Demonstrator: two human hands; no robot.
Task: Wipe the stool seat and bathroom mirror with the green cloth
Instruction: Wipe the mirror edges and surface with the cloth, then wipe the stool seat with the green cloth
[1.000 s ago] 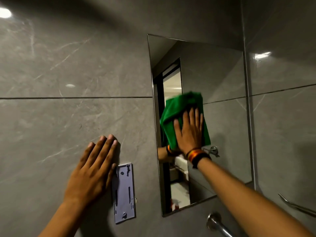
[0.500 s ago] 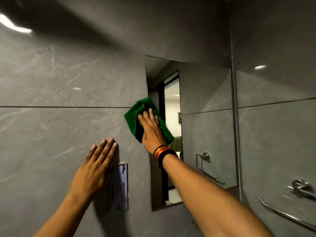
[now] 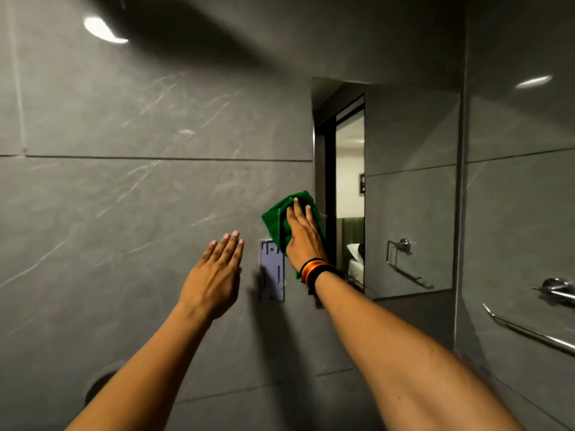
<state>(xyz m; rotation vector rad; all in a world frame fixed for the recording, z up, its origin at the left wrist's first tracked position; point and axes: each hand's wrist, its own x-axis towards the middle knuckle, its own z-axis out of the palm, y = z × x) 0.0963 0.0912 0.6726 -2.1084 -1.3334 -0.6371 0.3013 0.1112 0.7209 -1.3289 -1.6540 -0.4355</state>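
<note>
The bathroom mirror (image 3: 410, 188) hangs on the grey tiled wall, right of centre. My right hand (image 3: 303, 234) presses the green cloth (image 3: 275, 222) flat at the mirror's lower left edge, the cloth lapping onto the wall tile. Coloured bands circle that wrist. My left hand (image 3: 214, 275) is raised with its fingers straight, close to the wall left of the cloth, and holds nothing. No stool is in sight.
A pale plastic wall bracket (image 3: 272, 272) is fixed between my hands. A chrome rail (image 3: 529, 331) and a chrome fitting (image 3: 557, 289) sit on the right wall. The mirror reflects a doorway and a towel ring. A dark round opening (image 3: 99, 387) shows at lower left.
My right hand slid the cloth leftward and down, from the mirror's middle to its left edge. My left hand lifted off the wall a little. The view shifted, so the mirror sits further right.
</note>
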